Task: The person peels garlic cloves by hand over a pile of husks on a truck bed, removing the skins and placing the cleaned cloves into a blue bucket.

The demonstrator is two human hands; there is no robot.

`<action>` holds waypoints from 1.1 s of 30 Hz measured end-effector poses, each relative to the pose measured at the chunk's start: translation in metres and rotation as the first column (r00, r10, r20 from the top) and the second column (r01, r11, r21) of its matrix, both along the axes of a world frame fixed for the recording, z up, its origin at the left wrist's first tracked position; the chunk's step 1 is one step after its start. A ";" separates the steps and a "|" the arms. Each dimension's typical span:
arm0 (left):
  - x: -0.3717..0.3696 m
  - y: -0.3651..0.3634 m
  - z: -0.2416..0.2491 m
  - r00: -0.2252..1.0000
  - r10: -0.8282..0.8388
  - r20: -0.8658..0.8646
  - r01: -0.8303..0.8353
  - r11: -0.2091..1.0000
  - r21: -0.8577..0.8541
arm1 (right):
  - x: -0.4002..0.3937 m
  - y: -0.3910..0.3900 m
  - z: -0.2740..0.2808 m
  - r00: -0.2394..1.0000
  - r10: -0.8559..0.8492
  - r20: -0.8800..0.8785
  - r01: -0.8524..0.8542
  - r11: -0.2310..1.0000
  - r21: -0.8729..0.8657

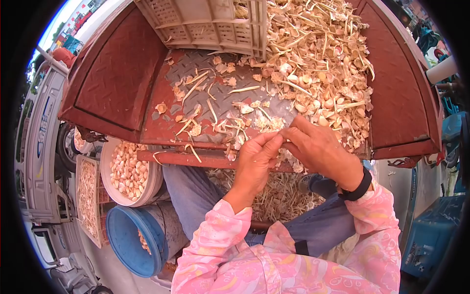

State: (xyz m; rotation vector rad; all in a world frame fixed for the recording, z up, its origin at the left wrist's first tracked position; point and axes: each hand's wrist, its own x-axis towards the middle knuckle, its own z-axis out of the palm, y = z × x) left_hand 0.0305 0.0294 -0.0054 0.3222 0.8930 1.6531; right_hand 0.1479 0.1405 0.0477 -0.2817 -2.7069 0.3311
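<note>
Over the front edge of a red metal truck bed [183, 144], my left hand [259, 159] and my right hand [316, 147] meet at the fingertips. Both are closed in a pinch, and whatever they hold is too small or hidden to make out. Just beyond the fingertips lie pale garlic skins and root bits [269, 122]. A large heap of garlic cloves, dry skins and stalks [328, 88] spreads behind my right hand. Loose stalks [196, 88] are scattered on the worn plate to the left.
A plastic crate [210, 24] stands tilted at the back of the bed. Left of my legs are a white bucket of cloves [128, 171], a blue bucket [132, 240] with some cloves, and a crate of cloves [88, 196]. Stalks litter the ground [279, 196] between my legs.
</note>
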 end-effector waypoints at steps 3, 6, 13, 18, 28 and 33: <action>0.000 0.001 -0.006 0.981 0.029 0.190 -0.027 1.000 -0.013 | 0.002 -0.001 0.001 1.000 -0.026 -0.011 0.026 0.999 0.024; 0.006 0.002 -0.002 0.922 0.074 0.380 -0.059 0.997 -0.051 | 0.005 -0.002 0.002 0.999 -0.040 0.020 0.038 0.997 0.067; 0.021 0.000 -0.004 0.909 0.137 0.394 -0.139 0.990 -0.022 | 0.007 -0.008 -0.004 0.998 -0.067 -0.005 0.067 0.991 0.116; 0.044 -0.005 0.004 0.956 0.229 0.183 -0.241 0.970 0.044 | 0.008 -0.007 -0.010 0.998 -0.059 -0.035 0.051 0.977 -0.209; -0.151 -0.142 0.036 0.722 0.677 -0.142 -0.666 0.736 0.125 | 0.005 0.057 -0.010 0.956 -0.289 0.048 0.291 0.955 -0.052; -0.249 -0.229 0.000 0.274 0.342 -0.899 -0.840 0.541 -0.050 | -0.007 0.071 -0.030 0.901 -0.293 0.320 0.277 0.956 0.095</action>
